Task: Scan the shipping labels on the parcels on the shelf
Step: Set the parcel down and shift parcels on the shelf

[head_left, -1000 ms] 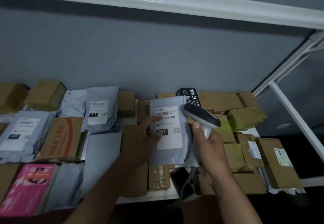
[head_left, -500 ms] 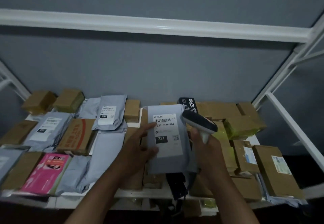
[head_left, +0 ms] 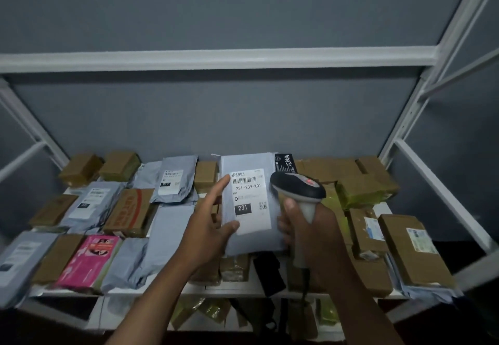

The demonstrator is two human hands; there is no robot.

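While both forearms reach in from 6 o'clock, the left hand pinches the grey mailer — thumb on the lower label edge, forefinger straight up its left side. At 3 o'clock of it the right hand is curled round the scanner grip, its head just beside the shipping label, which reads 231-239-K01. Mailer sits upright over the shelf centre. Beyond — cardboard boxes at 3 o'clock, a pink parcel at 9 o'clock, grey wall at 12.
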